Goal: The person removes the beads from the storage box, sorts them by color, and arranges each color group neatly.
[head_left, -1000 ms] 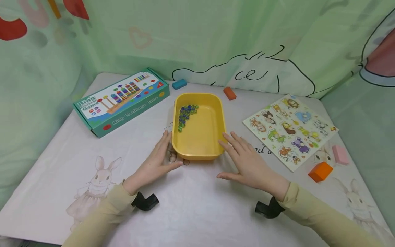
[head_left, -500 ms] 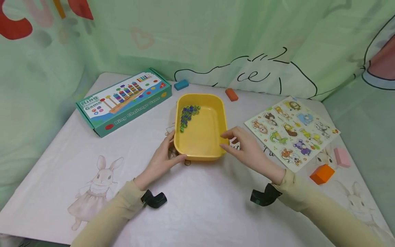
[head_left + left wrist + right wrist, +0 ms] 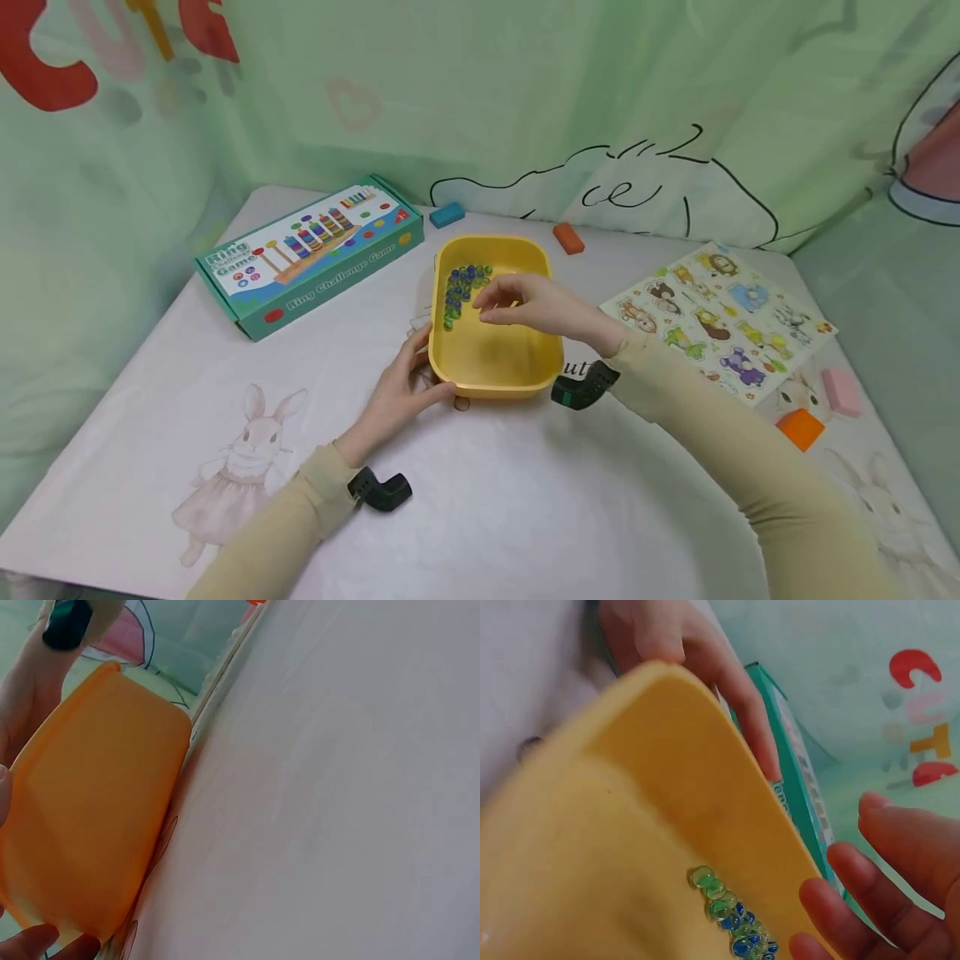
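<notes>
A yellow tray (image 3: 517, 367) stands mid-table with a cluster of blue and green marbles (image 3: 462, 287) in its far left corner. My right hand (image 3: 495, 307) hovers inside the tray just right of the marbles, fingers relaxed and loosely bent, holding nothing. In the right wrist view its fingertips (image 3: 832, 896) hang above the marbles (image 3: 731, 922). My left hand (image 3: 405, 383) rests against the tray's near left corner, with straight fingers along the outer left wall and the thumb on the front wall. The left wrist view shows the tray's outer wall (image 3: 90, 817) and my thumb (image 3: 41, 943).
A teal Ring Challenge Game box (image 3: 311, 250) lies left of the tray. Behind it are a blue block (image 3: 446, 214) and an orange block (image 3: 568, 237). At the right lie an animal puzzle board (image 3: 723, 321), a pink block (image 3: 840, 392) and an orange cube (image 3: 801, 427). Green curtains close the back.
My right hand left the tray's right rim and moved left into the tray, towards the marbles. My left hand stayed at the near left corner.
</notes>
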Motion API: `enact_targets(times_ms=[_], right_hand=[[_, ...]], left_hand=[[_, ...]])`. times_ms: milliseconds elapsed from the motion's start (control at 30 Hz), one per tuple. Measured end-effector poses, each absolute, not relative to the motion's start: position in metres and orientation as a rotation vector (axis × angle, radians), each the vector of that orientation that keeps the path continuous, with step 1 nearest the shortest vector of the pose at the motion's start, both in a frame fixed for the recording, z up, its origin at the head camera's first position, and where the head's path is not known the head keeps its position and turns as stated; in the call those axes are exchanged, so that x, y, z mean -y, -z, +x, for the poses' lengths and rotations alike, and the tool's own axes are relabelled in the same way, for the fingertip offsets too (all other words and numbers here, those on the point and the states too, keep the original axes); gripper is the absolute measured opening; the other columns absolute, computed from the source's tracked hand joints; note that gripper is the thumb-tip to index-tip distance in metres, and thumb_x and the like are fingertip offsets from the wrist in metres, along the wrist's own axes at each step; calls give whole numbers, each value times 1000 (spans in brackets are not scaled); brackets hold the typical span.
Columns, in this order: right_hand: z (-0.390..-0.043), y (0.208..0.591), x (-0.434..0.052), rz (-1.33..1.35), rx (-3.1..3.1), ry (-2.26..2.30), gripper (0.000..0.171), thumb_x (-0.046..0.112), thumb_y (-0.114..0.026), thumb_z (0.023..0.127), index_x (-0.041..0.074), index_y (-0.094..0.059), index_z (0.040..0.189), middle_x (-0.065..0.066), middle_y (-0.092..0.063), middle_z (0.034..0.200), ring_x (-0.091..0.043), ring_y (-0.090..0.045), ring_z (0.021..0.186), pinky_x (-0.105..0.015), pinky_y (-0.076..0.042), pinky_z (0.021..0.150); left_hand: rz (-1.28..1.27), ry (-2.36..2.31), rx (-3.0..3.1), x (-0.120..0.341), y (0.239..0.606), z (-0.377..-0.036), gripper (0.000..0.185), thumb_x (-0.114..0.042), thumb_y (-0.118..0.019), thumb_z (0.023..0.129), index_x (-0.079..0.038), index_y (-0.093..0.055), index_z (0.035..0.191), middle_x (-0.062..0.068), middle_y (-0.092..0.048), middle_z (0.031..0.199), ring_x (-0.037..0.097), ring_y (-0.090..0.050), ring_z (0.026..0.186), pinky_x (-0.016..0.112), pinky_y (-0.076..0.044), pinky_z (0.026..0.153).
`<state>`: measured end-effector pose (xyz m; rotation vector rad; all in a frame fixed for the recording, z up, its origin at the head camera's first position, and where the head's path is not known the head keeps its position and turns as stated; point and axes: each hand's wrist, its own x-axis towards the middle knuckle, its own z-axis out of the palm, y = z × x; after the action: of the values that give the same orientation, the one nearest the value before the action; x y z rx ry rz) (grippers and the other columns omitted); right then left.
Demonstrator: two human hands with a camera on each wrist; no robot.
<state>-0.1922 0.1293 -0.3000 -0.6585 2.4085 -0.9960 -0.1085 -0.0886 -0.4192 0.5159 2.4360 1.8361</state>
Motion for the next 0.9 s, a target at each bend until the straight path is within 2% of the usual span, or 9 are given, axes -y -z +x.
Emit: enact_targets(times_ms=[267, 500, 667, 900], right_hand=[[-223, 325, -101, -726, -2347, 836, 26, 22, -64, 87, 7, -65, 109, -4, -61, 91, -19, -54, 83, -31, -49, 75], [-236, 339, -89, -785, -2333, 691, 23, 16, -66, 86, 6, -65, 106, -4, -62, 82, -16, -51, 71, -21, -44, 62], [-239, 344, -79, -819, -2428, 544, 20, 15, -68, 84, 9, -66, 104, -3, -61, 82, -13, -51, 73, -18, -43, 64], [-241, 348, -71, -801, -2497, 459, 19, 16, -69, 83, 12, -68, 101, -2, -63, 87, -15, -51, 78, -21, -43, 70]], left_hand=[[530, -1809, -2501, 89, 425, -104, 84, -27, -70, 82, -23, -19, 148, 11, -42, 142, 25, -50, 122, 48, -31, 107], [553, -1812, -2513, 88, 424, -104, 86, -20, -72, 81, -23, -18, 148, 12, -40, 144, 26, -50, 122, 46, -32, 107], [553, -1808, -2521, 89, 421, -104, 85, -18, -72, 81, -20, -20, 148, 12, -40, 144, 27, -50, 122, 47, -32, 107], [547, -1799, -2518, 89, 422, -107, 85, -18, -72, 81, -22, -20, 148, 11, -38, 145, 25, -49, 123, 45, -32, 107]])
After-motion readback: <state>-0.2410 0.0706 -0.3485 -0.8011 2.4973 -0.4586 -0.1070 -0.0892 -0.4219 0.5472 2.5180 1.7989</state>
